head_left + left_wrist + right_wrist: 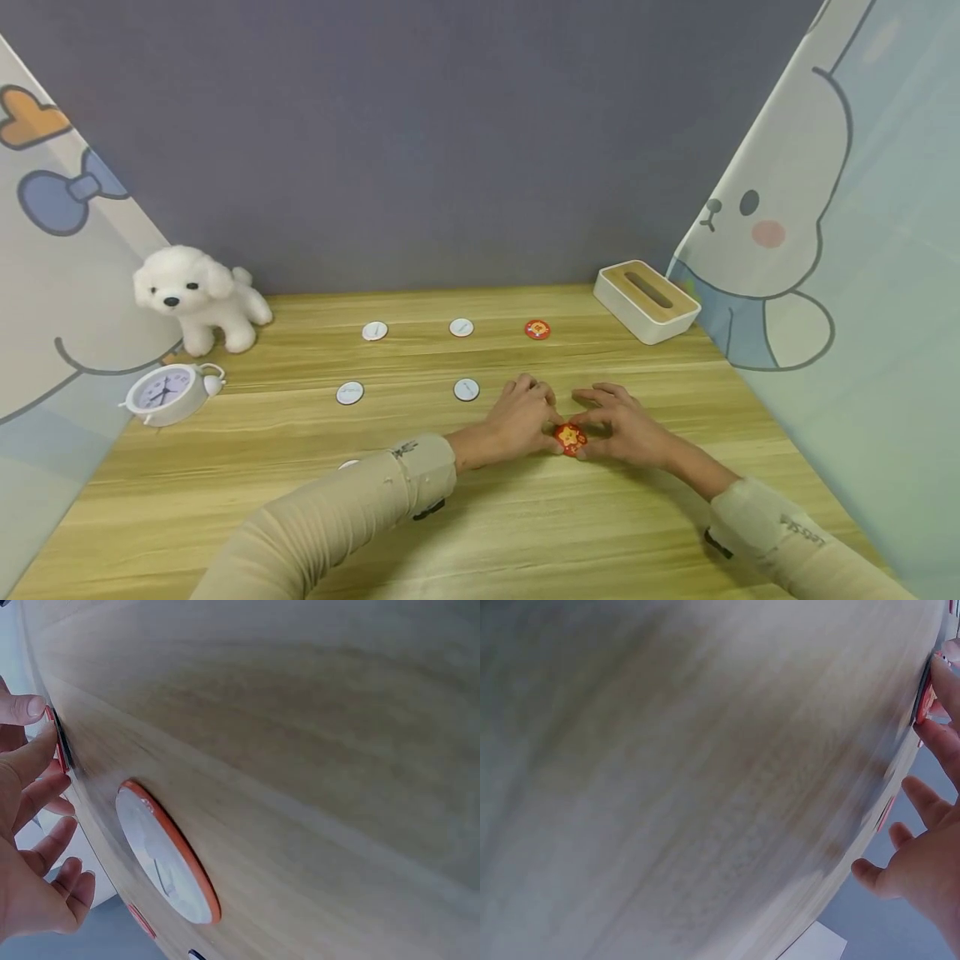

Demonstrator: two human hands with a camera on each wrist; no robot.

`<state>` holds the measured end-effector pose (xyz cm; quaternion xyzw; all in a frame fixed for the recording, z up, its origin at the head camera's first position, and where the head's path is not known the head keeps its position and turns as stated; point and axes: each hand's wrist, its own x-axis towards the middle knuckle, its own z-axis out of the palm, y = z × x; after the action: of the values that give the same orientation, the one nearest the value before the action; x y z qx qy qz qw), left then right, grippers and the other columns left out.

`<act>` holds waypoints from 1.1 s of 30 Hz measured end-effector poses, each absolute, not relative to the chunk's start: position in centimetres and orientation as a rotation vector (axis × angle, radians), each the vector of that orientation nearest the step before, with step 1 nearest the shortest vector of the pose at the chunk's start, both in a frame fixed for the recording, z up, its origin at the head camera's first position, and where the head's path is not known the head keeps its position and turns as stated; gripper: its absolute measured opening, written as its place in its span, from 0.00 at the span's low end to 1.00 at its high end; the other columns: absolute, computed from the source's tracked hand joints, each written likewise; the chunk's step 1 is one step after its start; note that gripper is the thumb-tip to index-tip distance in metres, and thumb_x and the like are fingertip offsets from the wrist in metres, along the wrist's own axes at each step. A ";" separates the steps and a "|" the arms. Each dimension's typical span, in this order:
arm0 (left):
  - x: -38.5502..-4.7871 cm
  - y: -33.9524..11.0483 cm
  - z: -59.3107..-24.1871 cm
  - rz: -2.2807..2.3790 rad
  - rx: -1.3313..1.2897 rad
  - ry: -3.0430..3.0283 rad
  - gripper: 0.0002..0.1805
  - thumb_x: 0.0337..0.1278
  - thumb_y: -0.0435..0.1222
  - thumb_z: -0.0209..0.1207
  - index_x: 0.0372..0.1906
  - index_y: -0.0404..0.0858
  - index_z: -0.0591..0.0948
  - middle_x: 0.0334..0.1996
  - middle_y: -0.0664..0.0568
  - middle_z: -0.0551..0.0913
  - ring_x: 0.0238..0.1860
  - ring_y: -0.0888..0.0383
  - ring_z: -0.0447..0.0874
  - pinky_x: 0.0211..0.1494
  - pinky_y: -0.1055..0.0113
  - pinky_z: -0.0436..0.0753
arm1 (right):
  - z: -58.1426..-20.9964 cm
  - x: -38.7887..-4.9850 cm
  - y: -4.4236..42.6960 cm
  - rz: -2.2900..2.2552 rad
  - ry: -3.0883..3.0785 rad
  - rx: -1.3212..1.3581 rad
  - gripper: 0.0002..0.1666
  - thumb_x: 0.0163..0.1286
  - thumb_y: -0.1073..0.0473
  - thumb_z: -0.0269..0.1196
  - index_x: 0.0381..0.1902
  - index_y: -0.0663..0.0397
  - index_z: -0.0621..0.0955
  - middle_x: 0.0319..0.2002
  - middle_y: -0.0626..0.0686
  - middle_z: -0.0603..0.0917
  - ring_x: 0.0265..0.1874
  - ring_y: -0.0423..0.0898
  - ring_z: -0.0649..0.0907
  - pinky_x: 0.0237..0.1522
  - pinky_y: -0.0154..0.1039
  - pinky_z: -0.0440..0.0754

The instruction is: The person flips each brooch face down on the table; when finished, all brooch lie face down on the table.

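A round red disc [571, 439] with a yellow star on its face is between my two hands, low over the wooden table. My left hand [521, 417] pinches its left edge with thumb and index finger. At the opposite edge my right hand [622, 425] pinches it in the same way, its other fingers spread. Seen from the left wrist, the disc [58, 740] is nearly edge-on beside the fingertips. A pale disc with an orange rim [166, 851] lies close to the left hand. In the right wrist view the held disc [925, 697] shows partly behind fingers.
White discs lie on the table: two in the back row [375, 331], two in the middle [467, 389], one partly hidden by the left sleeve [348, 463]. A red disc [537, 329] lies behind. Around them stand a plush dog [202, 296], alarm clock [167, 393] and tissue box [637, 315].
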<state>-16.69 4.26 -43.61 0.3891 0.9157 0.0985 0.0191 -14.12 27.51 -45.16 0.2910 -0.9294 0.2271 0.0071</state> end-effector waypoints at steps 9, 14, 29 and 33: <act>-16.8 4.5 -43.4 0.283 1.216 2.849 0.23 0.50 0.59 0.69 0.50 0.55 0.89 0.58 0.57 0.79 0.61 0.55 0.67 0.61 0.58 0.70 | -45.1 -14.1 27.4 0.745 -2.911 0.886 0.24 0.54 0.45 0.77 0.48 0.41 0.89 0.67 0.61 0.76 0.69 0.70 0.65 0.63 0.76 0.58; -16.9 4.5 -43.5 0.290 1.233 2.846 0.22 0.50 0.59 0.69 0.49 0.55 0.89 0.58 0.57 0.79 0.61 0.55 0.67 0.61 0.58 0.70 | -45.1 -14.1 27.3 0.756 -2.930 0.861 0.24 0.52 0.46 0.78 0.48 0.41 0.89 0.68 0.60 0.75 0.70 0.69 0.64 0.64 0.75 0.56; -17.3 4.4 -43.9 0.413 1.191 2.818 0.18 0.52 0.57 0.70 0.46 0.56 0.89 0.59 0.58 0.78 0.65 0.53 0.65 0.68 0.54 0.67 | -45.5 -14.0 27.3 0.855 -2.879 0.860 0.24 0.51 0.49 0.79 0.48 0.39 0.87 0.69 0.61 0.74 0.70 0.69 0.64 0.65 0.75 0.56; -17.3 4.5 -43.9 0.443 1.183 2.817 0.15 0.51 0.57 0.70 0.42 0.57 0.89 0.58 0.59 0.79 0.64 0.54 0.66 0.68 0.55 0.67 | -45.4 -14.0 27.3 0.915 -2.844 0.858 0.23 0.51 0.52 0.79 0.46 0.38 0.87 0.69 0.62 0.74 0.69 0.69 0.64 0.64 0.75 0.58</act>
<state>-17.34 4.53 -43.86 0.3830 0.9122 0.1434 0.0270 -14.02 27.28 -45.44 0.2761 -0.9148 0.2944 0.0163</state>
